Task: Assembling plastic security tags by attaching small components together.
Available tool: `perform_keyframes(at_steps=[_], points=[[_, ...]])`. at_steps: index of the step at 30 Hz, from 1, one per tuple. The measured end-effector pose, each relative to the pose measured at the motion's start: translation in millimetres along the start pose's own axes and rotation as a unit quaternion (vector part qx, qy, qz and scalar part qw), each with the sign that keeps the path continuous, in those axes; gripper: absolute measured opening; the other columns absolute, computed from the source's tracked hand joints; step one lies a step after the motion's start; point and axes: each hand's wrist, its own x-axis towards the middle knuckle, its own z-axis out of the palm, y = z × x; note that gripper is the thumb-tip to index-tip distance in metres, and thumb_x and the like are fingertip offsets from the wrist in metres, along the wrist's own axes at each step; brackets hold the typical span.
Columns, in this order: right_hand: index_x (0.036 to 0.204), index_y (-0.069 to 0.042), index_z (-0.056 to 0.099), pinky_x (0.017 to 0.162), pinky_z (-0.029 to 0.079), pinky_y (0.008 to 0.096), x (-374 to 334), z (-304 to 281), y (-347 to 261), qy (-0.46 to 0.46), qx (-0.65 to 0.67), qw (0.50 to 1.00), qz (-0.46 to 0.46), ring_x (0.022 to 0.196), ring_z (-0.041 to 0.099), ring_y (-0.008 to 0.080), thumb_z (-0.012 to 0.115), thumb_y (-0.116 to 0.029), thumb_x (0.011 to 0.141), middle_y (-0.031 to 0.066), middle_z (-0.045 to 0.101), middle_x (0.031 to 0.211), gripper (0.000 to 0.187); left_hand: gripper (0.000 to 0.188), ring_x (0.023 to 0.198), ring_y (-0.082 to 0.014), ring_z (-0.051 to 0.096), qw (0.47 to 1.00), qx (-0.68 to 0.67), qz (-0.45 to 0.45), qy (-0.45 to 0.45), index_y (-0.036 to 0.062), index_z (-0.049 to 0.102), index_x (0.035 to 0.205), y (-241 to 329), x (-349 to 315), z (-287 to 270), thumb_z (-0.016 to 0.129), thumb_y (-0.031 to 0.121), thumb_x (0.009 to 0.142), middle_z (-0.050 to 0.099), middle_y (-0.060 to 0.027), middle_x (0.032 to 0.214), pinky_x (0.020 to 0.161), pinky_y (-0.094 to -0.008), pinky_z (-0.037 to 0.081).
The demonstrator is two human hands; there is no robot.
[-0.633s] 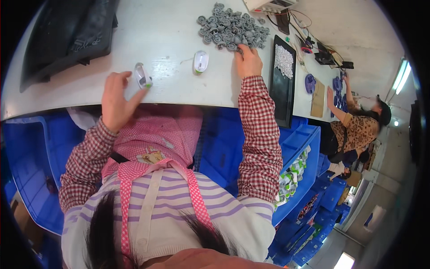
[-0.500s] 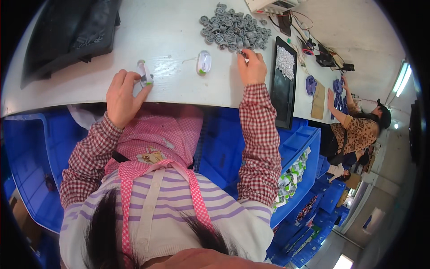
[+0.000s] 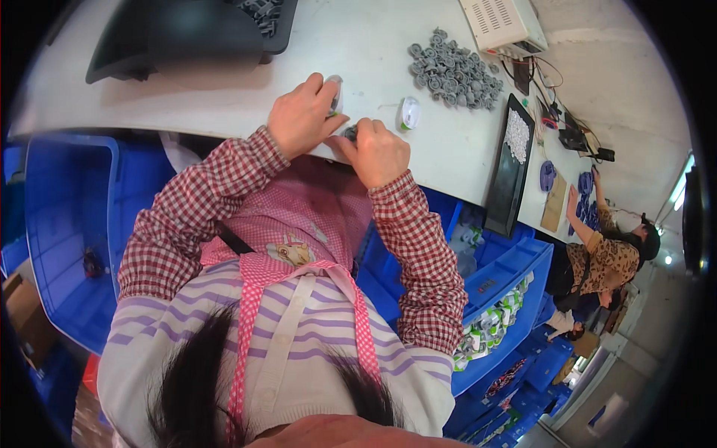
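Note:
My left hand [image 3: 302, 116] is closed on a small white plastic housing with green trim [image 3: 337, 93], held upright over the near edge of the table. Close beside it, my right hand [image 3: 379, 153] pinches a small grey wheel-like part [image 3: 349, 133], mostly covered by the fingers. A second white-and-green housing [image 3: 409, 113] lies on the white table [image 3: 358, 45], just beyond my right hand. Farther right is a heap of grey wheel-like parts [image 3: 455, 73].
A black tray [image 3: 504, 183] holds small white pieces [image 3: 517, 134]. At the far left stands a black bin [image 3: 202, 41] with grey parts. Blue crates [image 3: 71, 239] sit below the table; one holds white-and-green housings [image 3: 493, 328]. At right a co-worker [image 3: 605, 246] handles purple parts.
My right hand has come left from the grey heap with a grey part, close to my left hand. The left hand still holds the housing. The whole view has shifted.

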Motion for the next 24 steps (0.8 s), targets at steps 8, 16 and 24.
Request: perform_keyframes(at_steps=[8, 16, 24], points=[[0.088, -0.004, 0.060, 0.058, 0.047, 0.0325, 6.3, -1.9, 20.5, -0.084, 0.155, 0.984, -0.003, 0.063, 0.057, 0.0252, 0.067, -0.018, 0.075, 0.0089, 0.056, 0.079, 0.021, 0.032, 0.056, -0.0179, 0.050, 0.999, 0.031, -0.029, -0.012, 0.0047, 0.053, 0.097, -13.2, -2.6, -4.1, 0.068, 0.018, 0.072, 0.051, -0.0045, 0.074, 0.053, -0.0272, 0.044], [0.091, -0.003, 0.060, 0.058, 0.047, 0.0306, 4.7, 14.6, 9.8, -0.066, 0.207, 0.975, -0.035, 0.063, 0.057, 0.0243, 0.065, -0.012, 0.075, 0.0085, 0.058, 0.082, 0.019, 0.020, 0.050, -0.0153, 0.049, 0.918, -0.326, -0.187, -0.128, 0.0035, 0.054, 0.086, -13.1, -15.7, -27.8, 0.064, 0.014, 0.073, 0.053, -0.0037, 0.062, 0.047, -0.0256, 0.041], [0.089, -0.003, 0.060, 0.057, 0.046, 0.0290, 8.9, 16.9, 1.0, -0.079, 0.220, 0.971, -0.041, 0.063, 0.057, 0.0230, 0.065, -0.009, 0.074, 0.0081, 0.058, 0.082, 0.017, 0.018, 0.047, -0.0116, 0.047, 0.862, -0.404, -0.255, -0.168, 0.0017, 0.054, 0.075, -7.1, -16.8, -32.5, 0.065, 0.015, 0.075, 0.057, -0.0046, 0.061, 0.044, -0.0234, 0.038]])
